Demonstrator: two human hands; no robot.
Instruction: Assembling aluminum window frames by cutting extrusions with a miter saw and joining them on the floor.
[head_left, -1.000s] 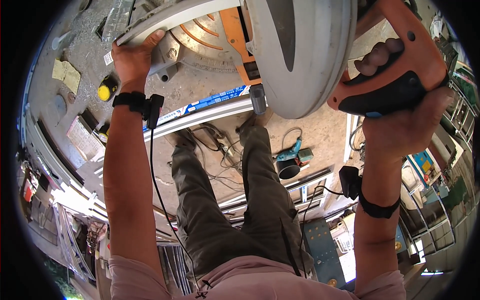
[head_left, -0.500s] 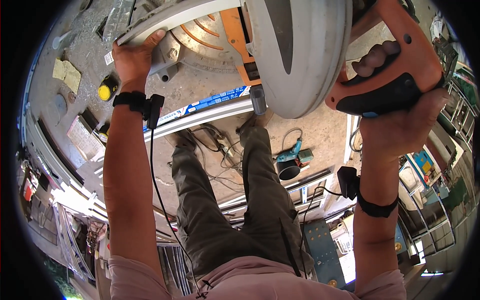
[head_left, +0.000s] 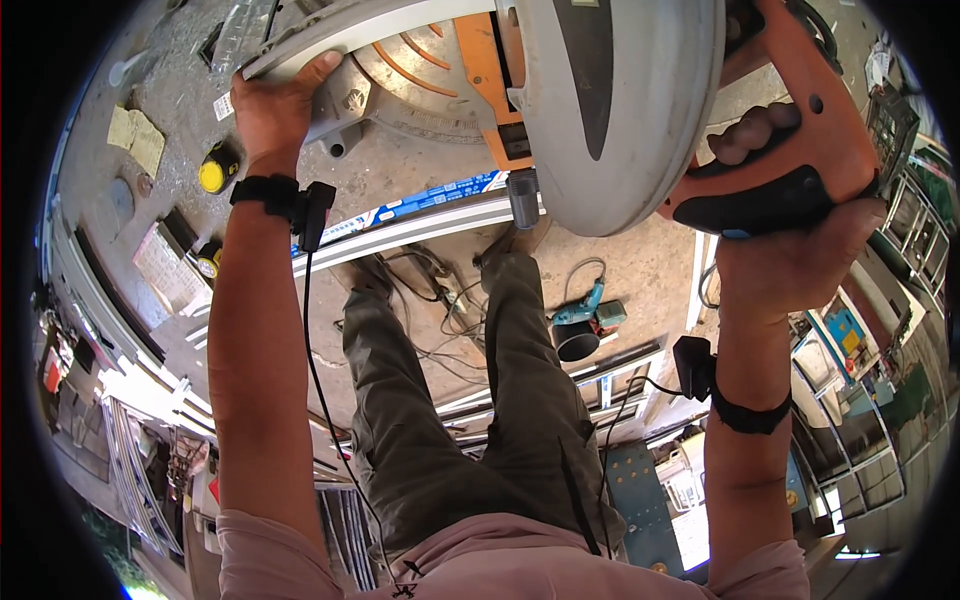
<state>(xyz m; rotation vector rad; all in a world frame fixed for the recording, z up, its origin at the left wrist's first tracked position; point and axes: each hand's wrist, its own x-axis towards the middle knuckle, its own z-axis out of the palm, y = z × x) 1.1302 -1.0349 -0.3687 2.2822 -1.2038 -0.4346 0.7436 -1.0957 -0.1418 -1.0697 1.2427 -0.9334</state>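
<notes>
My right hand is wrapped round the orange and black handle of a miter saw, its fingers showing through the handle's opening. The saw's rounded grey blade guard hangs to the left of that hand and hides the blade. At the upper left, my left hand grips a long white strip lying across the saw; its thumb rests on the strip and the other fingers are mostly hidden. Below the strip are the saw's round metal base and an orange plate.
A blue-and-white wrapped profile runs along the near edge of the work surface. Left of the saw lie a yellow-black tape measure and a yellowish paper. A teal power tool and tangled cables lie on the floor around my legs.
The saw's guard and base sit slightly farther right in the picture, while the handle and my right hand sit slightly farther left. Both hands keep their grips.
</notes>
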